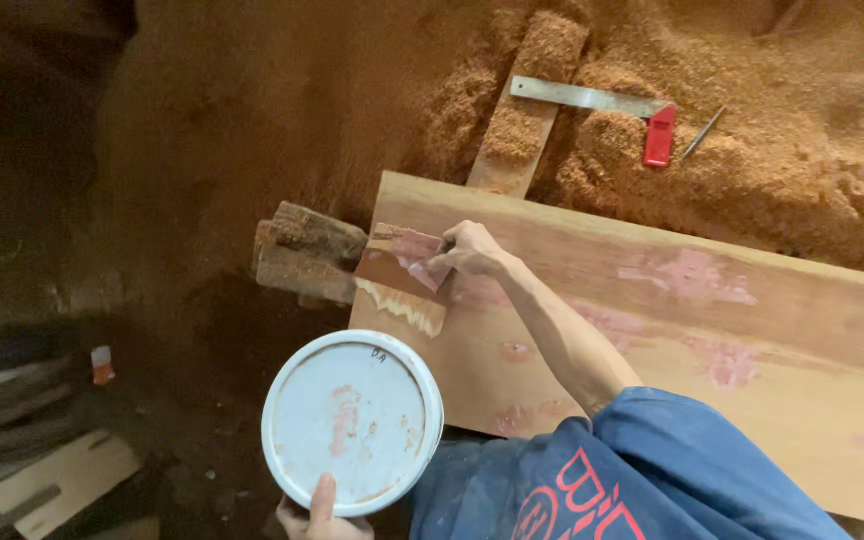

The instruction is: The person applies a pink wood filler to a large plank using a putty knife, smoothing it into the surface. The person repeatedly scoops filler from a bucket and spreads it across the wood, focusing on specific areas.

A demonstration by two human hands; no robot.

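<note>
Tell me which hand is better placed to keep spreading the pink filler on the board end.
The right hand: it rests on the wooden board, pressing a small scraper into the pink filler. The left hand is off the board, holding the white lid.

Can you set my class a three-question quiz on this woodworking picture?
1. True or false: the right hand presses a spreader against the end of the wooden board.
2. What does the left hand hold? A) a hammer B) a round white lid smeared with pink filler C) a saw
3. What red-handled tool lies in the sawdust beyond the board?

Key: 1 true; 2 B, the white lid; 3 the try square.
</note>
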